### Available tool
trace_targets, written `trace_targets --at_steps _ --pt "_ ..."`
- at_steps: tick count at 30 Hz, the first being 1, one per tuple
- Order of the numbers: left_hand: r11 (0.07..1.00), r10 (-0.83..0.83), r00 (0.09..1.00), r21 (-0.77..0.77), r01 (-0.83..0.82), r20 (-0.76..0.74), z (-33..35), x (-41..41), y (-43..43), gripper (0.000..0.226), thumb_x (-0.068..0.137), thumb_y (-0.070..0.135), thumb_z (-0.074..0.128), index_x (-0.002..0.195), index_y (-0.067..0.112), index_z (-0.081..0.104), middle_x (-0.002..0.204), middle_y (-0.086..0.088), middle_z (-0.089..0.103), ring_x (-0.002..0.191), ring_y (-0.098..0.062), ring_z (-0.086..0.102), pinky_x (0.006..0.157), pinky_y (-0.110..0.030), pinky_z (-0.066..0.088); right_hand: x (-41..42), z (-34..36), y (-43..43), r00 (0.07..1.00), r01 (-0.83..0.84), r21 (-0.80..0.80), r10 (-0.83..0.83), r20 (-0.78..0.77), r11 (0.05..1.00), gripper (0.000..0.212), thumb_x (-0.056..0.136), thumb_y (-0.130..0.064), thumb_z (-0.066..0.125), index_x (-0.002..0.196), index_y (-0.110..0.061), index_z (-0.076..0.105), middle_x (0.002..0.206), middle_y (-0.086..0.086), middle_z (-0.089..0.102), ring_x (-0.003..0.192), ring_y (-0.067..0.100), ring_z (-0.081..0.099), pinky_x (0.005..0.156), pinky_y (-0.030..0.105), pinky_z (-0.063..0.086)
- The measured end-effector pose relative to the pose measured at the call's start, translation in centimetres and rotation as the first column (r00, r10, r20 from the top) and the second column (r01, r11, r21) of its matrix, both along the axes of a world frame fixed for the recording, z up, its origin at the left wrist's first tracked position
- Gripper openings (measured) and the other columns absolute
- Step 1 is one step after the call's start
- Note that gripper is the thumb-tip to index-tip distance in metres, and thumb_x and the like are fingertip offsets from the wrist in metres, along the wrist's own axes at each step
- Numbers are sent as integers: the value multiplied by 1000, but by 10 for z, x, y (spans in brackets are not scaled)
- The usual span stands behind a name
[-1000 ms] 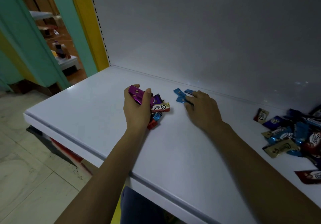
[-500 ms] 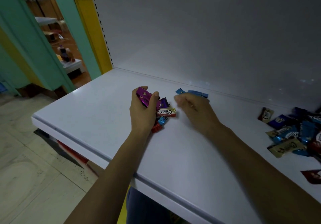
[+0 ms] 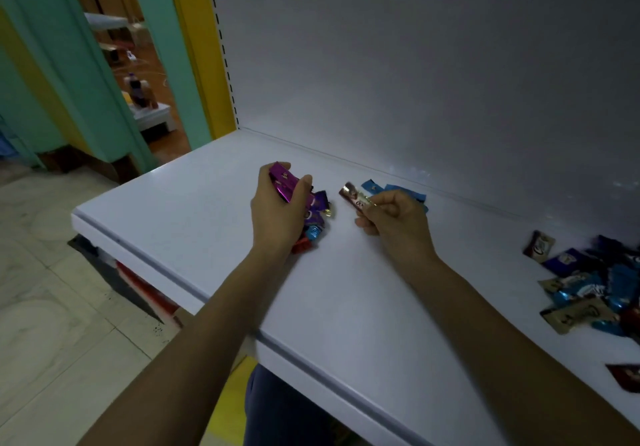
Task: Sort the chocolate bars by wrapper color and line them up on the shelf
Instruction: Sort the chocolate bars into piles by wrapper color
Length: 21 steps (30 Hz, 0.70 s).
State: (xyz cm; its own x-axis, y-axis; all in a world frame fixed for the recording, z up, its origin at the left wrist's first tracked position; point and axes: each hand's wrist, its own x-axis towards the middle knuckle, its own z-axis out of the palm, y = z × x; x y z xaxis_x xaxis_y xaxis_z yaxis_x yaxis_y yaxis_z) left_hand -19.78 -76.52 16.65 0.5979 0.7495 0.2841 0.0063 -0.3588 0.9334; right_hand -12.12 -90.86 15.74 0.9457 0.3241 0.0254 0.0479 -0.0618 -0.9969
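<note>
While my left hand [image 3: 277, 217] keeps its grip on the bunch of bars [image 3: 316, 217], my right hand [image 3: 394, 220] now pinches a brown-and-cream bar [image 3: 356, 198] between thumb and curled fingers, just above the shelf [image 3: 207, 224]. Half a second ago that bar sat in the bunch under my left thumb with its cream label facing up. It is out of the bunch now and apart from it, with bare shelf between the two hands.

A second ago my right hand lay flat with its fingers on the blue bars [image 3: 405, 192]. It is clear of them now, and they lie near the back edge of the shelf, just behind my right knuckles and partly hidden by them.

My left hand is curled over its bunch as before, with the magenta bar [image 3: 284, 184] on top under the thumb and purple, blue and red wrappers poking out on the right side. The bunch rests low on the shelf, left of middle.

Well off to my right, the loose pile [image 3: 588, 290] of blue, tan and dark wrappers lies as it did. A single brown bar [image 3: 538, 245] lies just beside it, and a dark red bar [image 3: 627, 376] lies near the front edge.
</note>
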Motion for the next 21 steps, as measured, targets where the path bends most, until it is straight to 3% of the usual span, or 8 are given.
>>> trace_targets --at_steps 3,6,8,10,13,16,18,21 --pt "995 77 997 73 -75 -29 -1 -8 33 29 92 29 62 117 20 49 90 16 53 78 1 55 65 -3 38 9 1 18 998 -19 -202 30 51 979 14 83 -6 64 78 -19 62 77 2 70 68 11 65 60 26 47" --pt "986 161 987 -35 -161 0 -8 -12 52 33 93 30 61 121 17 50 103 3 58 93 -12 58 73 -17 43 25 10 55 985 5 -249 38 170 969 6 78 -10 70 79 -16 72 69 -6 64 61 8 56 56 25 43" --pt "985 163 987 -51 -162 9 -10 -9 55 32 92 30 61 119 18 50 103 3 59 92 -12 59 74 -15 44 35 14 83 948 66 -280 27 318 958 7 80 -11 69 82 -15 74 68 -11 61 62 6 54 57 21 40" --pt "986 161 987 -52 -160 17 -10 -7 55 32 93 30 60 120 18 49 98 8 58 87 -6 57 70 -7 42 43 13 109 906 138 -310 6 423 941 9 84 -11 66 85 -16 74 81 -4 67 73 13 60 62 23 46" --pt "984 173 984 -56 -170 35 -13 -6 56 30 94 30 59 119 19 48 90 20 51 81 3 54 69 -5 40 52 -2 128 765 235 -571 213 608 787 17 92 -21 56 94 -13 71 97 5 65 89 22 60 74 34 51" --pt "985 168 985 -45 -166 39 -14 -5 55 29 95 31 58 119 21 47 88 24 47 78 7 52 67 -3 39 51 -13 128 647 274 -685 398 651 675 32 98 -28 44 98 -5 66 100 12 59 93 26 54 78 38 43" --pt "986 163 986 -53 -160 45 -14 -5 55 30 95 31 57 121 19 47 88 24 47 78 7 52 69 -7 40 50 -12 124 650 239 -685 410 640 689 30 98 -27 45 104 -5 65 104 13 59 96 28 54 79 37 42" --pt "989 146 989 -36 -144 39 -13 -6 52 31 95 32 56 122 19 47 88 25 47 77 7 52 65 -2 38 44 -10 115 682 200 -682 400 612 703 34 95 -26 50 124 -10 57 119 11 57 110 28 50 90 37 38"
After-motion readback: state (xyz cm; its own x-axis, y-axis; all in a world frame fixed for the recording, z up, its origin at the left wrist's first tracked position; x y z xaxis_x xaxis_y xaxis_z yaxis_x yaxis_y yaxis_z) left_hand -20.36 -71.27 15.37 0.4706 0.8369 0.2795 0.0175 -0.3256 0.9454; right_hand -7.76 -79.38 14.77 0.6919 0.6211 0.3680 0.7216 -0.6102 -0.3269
